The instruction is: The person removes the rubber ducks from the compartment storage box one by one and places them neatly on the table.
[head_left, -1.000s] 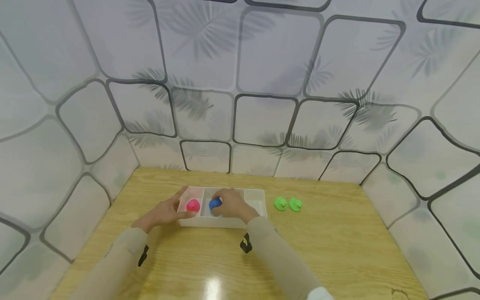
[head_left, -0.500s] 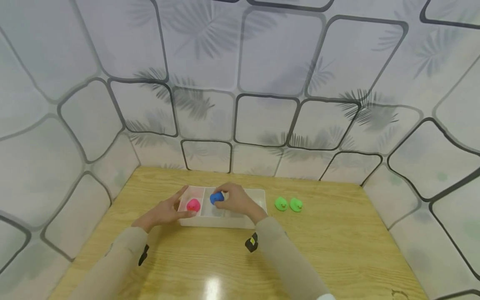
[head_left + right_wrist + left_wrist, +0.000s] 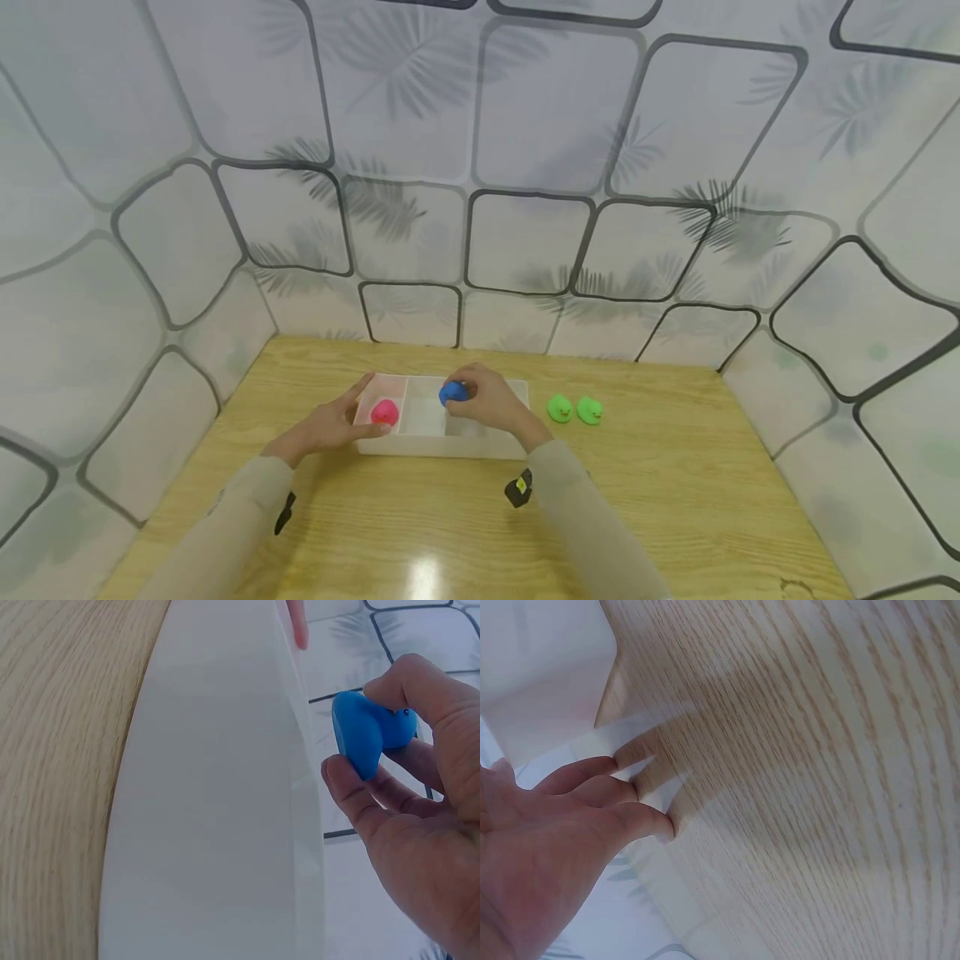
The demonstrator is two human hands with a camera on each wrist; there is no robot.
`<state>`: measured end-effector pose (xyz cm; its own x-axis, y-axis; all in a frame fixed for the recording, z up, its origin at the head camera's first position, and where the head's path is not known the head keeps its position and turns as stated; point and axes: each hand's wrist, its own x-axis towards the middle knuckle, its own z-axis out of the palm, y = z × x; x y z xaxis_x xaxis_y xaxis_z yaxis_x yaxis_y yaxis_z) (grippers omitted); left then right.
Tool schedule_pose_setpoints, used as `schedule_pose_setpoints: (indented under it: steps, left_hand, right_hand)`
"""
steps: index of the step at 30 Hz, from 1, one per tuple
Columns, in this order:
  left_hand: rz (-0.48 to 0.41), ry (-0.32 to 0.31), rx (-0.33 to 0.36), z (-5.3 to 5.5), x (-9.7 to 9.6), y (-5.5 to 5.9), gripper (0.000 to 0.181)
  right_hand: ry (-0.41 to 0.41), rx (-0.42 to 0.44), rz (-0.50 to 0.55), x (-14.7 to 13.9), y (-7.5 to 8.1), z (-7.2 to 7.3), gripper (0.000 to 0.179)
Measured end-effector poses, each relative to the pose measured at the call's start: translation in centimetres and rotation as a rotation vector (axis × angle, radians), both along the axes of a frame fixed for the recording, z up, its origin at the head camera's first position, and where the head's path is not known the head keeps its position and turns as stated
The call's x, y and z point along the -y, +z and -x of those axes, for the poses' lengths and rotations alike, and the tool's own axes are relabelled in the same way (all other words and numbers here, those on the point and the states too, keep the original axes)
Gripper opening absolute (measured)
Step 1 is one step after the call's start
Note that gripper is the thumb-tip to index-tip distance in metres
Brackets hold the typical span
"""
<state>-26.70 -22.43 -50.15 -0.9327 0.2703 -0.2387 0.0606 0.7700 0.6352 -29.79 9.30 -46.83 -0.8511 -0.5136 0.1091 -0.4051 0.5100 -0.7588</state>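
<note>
The right hand (image 3: 492,402) pinches a smooth blue toy duck (image 3: 358,731). Fingers apart, the left hand (image 3: 330,425) touches a divided white box (image 3: 442,447).

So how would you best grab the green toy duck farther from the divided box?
I'd probably pinch the farther green toy duck by its rounded body, from above and the right: it sits upright, and the nearer green toy duck is close on the left.
</note>
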Motion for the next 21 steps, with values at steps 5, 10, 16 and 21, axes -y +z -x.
schedule_pose_setpoints:
  steps: [5, 10, 16, 21]
  left_hand:
    - [-0.016, -0.001, 0.006, 0.0, 0.1, -0.1, 0.117]
    - [-0.021, 0.0, 0.01, -0.2, 0.1, 0.0, 0.117]
    - [-0.017, -0.004, 0.008, -0.2, 0.1, 0.0, 0.116]
    - [-0.025, -0.015, 0.001, -0.1, 0.1, 0.0, 0.115]
  right_hand:
    - [-0.04, 0.01, 0.031, -1.0, -0.5, -0.1, 0.037]
    - [-0.074, 0.011, 0.039, -2.1, -1.0, -0.1, 0.033]
    - [-0.115, 0.005, 0.062, -3.4, -1.3, 0.0, 0.032]
    - [-0.136, 0.009, 0.082, -4.3, -1.2, -0.2, 0.034]
